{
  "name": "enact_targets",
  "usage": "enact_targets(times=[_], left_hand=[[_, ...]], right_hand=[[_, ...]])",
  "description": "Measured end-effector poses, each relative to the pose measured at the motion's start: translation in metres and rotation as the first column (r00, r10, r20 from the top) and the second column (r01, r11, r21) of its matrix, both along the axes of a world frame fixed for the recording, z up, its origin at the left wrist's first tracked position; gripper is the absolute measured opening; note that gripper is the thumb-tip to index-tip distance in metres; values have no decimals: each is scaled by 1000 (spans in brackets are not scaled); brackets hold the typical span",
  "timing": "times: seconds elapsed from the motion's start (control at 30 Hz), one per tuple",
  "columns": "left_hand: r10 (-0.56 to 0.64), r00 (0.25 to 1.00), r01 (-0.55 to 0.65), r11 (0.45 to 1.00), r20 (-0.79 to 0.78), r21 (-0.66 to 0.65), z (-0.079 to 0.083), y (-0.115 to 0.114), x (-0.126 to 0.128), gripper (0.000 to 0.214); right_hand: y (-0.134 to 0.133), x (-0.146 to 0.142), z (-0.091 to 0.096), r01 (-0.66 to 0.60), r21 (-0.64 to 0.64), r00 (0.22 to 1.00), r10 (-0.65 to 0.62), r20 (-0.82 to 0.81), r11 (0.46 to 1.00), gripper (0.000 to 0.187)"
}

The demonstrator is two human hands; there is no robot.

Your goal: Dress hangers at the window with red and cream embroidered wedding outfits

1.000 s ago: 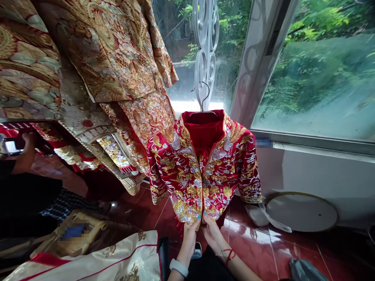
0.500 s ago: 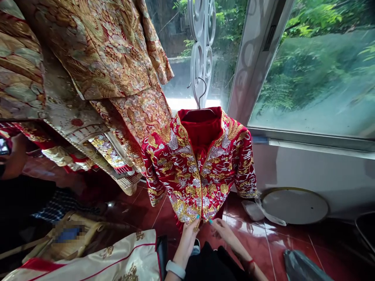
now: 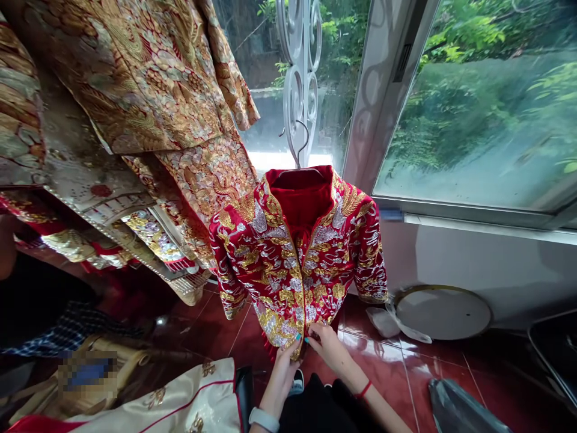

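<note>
A red jacket [image 3: 288, 270] with gold and silver embroidery hangs upright on a wire hanger [image 3: 299, 157]. Its collar stands open at the top, while the front edges meet lower down. At the bottom hem, my left hand [image 3: 285, 364] pinches the left front edge, thumb on the outside. My right hand [image 3: 328, 344] is closed at the right front edge, its fingers bent against the cloth just beside the left thumb. Whether it pinches a small fastener there is too small to see. A white band circles my left wrist, a red cord my right.
Gold embroidered garments [image 3: 166, 84] hang at the left. A cream garment with red piping [image 3: 180, 400] lies at lower left near a bamboo chair [image 3: 130, 361]. Another person [image 3: 40, 300] is at far left. A round white board [image 3: 444, 313] and a dark plastic bag [image 3: 460, 409] are at right.
My right hand has moved left and up onto the jacket's front edge, closing in on my left hand, which stays at the hem. The view has shifted slightly.
</note>
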State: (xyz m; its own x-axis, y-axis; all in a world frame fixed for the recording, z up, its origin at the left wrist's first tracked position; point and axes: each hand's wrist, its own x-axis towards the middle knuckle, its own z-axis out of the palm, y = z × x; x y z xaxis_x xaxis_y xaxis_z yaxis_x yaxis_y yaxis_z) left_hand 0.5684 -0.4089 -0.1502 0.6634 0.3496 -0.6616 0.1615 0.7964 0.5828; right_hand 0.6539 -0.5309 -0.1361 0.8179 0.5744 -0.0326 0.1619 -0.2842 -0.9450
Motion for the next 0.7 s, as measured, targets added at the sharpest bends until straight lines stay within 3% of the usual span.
enact_targets(times=[0.13,0.23,0.3,0.37,0.7], left_hand=[[-14,999,14,1000,32,-11,-8,2,-2,38],[-24,998,25,999,53,-23,-14,3,-5,41],[-36,997,38,999,69,-30,-19,3,-6,41],[-49,994,52,998,93,-32,-24,3,-6,39],[-18,999,18,1000,44,3,-49,2,5,35]], right_hand=[[0,5,1,-24,92,948,52,-314,995,11],[0,8,1,-29,143,773,113,-625,989,15],[0,8,-2,-34,166,673,145,-725,985,18],[2,7,-5,-26,198,627,170,-760,980,18],[30,5,-15,108,198,785,39,-619,974,26]])
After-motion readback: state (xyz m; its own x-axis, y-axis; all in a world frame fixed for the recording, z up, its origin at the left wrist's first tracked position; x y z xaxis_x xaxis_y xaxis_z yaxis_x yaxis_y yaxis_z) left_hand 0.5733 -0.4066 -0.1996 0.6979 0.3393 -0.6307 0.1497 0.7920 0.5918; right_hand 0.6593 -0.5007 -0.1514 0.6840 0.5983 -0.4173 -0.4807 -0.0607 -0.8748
